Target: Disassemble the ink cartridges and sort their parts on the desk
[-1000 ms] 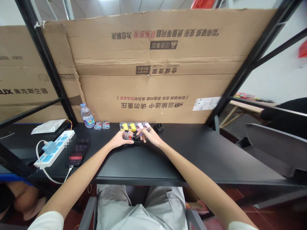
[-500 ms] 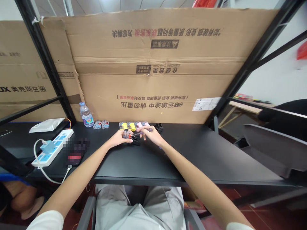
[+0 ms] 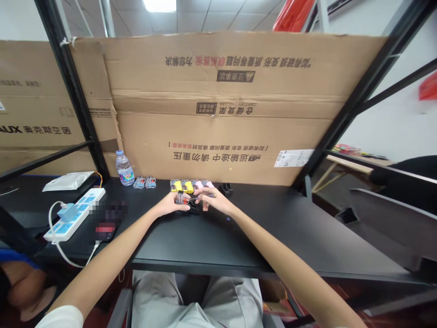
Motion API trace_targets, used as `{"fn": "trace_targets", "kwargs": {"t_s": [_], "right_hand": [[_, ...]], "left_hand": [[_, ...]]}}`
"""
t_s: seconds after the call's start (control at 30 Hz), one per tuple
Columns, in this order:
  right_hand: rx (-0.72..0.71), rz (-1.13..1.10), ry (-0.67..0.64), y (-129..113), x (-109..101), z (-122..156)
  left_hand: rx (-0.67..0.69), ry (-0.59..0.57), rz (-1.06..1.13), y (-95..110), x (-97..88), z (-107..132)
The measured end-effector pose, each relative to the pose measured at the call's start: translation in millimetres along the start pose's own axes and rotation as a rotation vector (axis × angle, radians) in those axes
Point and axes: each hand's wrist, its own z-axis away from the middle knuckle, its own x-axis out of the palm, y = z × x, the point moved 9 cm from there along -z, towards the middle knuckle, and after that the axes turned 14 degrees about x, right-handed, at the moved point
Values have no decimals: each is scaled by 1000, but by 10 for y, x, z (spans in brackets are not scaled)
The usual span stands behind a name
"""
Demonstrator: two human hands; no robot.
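My left hand (image 3: 168, 204) is closed around a small clear plastic housing (image 3: 180, 197) with black and orange parts, held just above the table. In my right hand (image 3: 220, 202) is a thin, pen-like tool (image 3: 212, 195), its tip pointing left at the housing; the exact kind is too small to make out. Black plastic pieces (image 3: 194, 210) lie below and between my hands. Behind them stands a row of clear housings, some with yellow pieces (image 3: 189, 186) and others with pink pieces (image 3: 198, 184).
Black clip-like parts (image 3: 226, 188) sit right of the row. To the left are two clear housings (image 3: 145, 182), a water bottle (image 3: 125, 169), a power strip (image 3: 77, 214) and a charging phone (image 3: 108, 221). A cardboard sheet (image 3: 218, 132) walls the table's back.
The camera view has tilted up a little, so the scene sits lower. My right hand has turned slightly with the tool; my left hand still grips the housing.
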Motion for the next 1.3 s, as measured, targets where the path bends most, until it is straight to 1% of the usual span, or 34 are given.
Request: {"fn": "trace_targets", "kwargs": {"t_s": [0.27,0.37,0.43,0.57,0.63,0.7,0.73,0.83,1.0,1.1,1.23,1.3], "right_hand": [[13,2,-97,-53,-66,16],[62,-53,-145,29,-102,-16],[93,-107,-160,121,-115,-17],[80,-172,-100,266,-150,59],[80,-157,-64,307,-161,111],[104,-99,-59,329,-152,145],[106,-96,-30,324,-183,154],[134,-148,-14,323,-228,159],[223,-144,-29,416,-202,160],[216,-126,18,402,-229,178],[180,-65,142,301,-346,232],[156,-28,182,244,-371,261]], "left_hand": [[-3,-89,-128,154,117,-132],[-35,-153,-176,178,193,-103],[-22,-151,-196,224,225,-82],[-26,-118,-224,274,293,-51],[-22,-81,-243,281,310,-53],[-40,-60,-262,248,322,-50],[-40,-44,-268,236,315,-49],[-39,-44,-250,202,308,-45],[-51,-56,-203,209,267,-60],[-42,-42,-205,236,228,-71],[-51,-37,-215,236,169,-60],[-37,-49,-209,244,158,-61]]}}
